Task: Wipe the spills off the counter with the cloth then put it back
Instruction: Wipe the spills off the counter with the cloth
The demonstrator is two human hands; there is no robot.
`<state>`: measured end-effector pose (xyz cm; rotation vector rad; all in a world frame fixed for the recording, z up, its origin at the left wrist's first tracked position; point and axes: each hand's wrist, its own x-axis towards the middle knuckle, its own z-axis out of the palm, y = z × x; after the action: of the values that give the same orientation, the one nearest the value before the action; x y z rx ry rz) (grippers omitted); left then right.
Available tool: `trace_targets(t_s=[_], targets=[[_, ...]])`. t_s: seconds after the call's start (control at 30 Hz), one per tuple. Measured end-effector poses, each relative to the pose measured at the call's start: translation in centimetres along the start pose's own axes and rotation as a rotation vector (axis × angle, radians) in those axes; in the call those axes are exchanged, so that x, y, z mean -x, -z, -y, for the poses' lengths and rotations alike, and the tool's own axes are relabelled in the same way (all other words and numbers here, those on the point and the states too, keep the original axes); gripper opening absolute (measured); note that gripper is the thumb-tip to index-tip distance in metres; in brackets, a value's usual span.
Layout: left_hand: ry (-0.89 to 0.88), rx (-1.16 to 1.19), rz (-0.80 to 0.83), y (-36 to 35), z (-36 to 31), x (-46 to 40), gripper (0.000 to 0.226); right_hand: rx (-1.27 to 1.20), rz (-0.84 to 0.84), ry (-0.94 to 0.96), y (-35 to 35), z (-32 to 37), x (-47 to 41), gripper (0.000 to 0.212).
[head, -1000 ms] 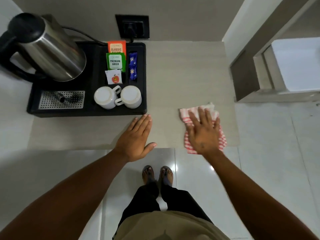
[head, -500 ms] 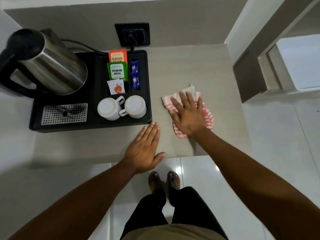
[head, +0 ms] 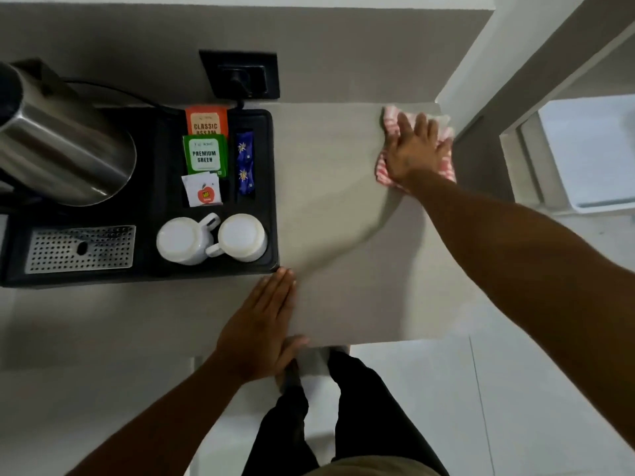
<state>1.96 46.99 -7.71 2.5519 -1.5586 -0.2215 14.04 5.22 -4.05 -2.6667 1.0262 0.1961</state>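
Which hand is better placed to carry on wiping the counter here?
Right. The right hand lies flat on the red-striped cloth at the counter's far right corner; the left hand rests bare at the near edge.

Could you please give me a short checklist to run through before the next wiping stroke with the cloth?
1. Cloth under the right hand, palm flat on it: ok.
2. Cloth fully on the counter, at the far right corner by the wall: ok.
3. Left hand flat on the counter's near edge, beside the black tray: ok.
4. Stretch between cloth and tray free of objects: ok.
5. White mugs inside the tray, away from the cloth: ok.
6. Spills remaining on the counter: cannot tell.
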Motion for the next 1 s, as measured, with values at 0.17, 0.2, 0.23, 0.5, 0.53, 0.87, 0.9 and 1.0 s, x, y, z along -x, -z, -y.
trace_targets(t_s=[0.17,0.2,0.23,0.5,0.53,0.87,0.9,1.0], targets=[[0.024,-0.029,0.059,1.0,0.0,-0.7,0.091,0.049,0.061,0.255,-2.1,7.3,-0.1,0.062],[0.035,-0.016,0.075,1.2,-0.1,-0.7,0.091,0.071,0.076,0.323,-2.7,8.3,1.3,0.062],[0.044,-0.002,0.089,1.3,-0.2,-0.6,0.091,0.095,0.082,0.379,-3.5,9.1,3.3,0.061],[0.032,-0.017,0.084,1.8,-0.4,-0.4,0.091,0.126,0.1,0.517,-6.3,2.9,22.6,0.061],[0.036,-0.018,0.094,1.7,-0.5,-0.4,0.091,0.141,0.112,0.526,-6.4,1.3,24.1,0.061],[0.052,-0.05,0.153,1.8,-0.5,-0.3,0.094,0.128,0.032,0.321,-5.9,-2.8,26.2,0.063],[0.051,-0.052,0.153,1.9,-0.5,-0.3,0.095,0.11,0.028,0.365,-6.5,-1.7,27.3,0.063],[0.051,-0.048,0.138,2.0,-0.6,-0.3,0.096,0.087,0.056,0.478,-8.2,0.5,30.5,0.06]])
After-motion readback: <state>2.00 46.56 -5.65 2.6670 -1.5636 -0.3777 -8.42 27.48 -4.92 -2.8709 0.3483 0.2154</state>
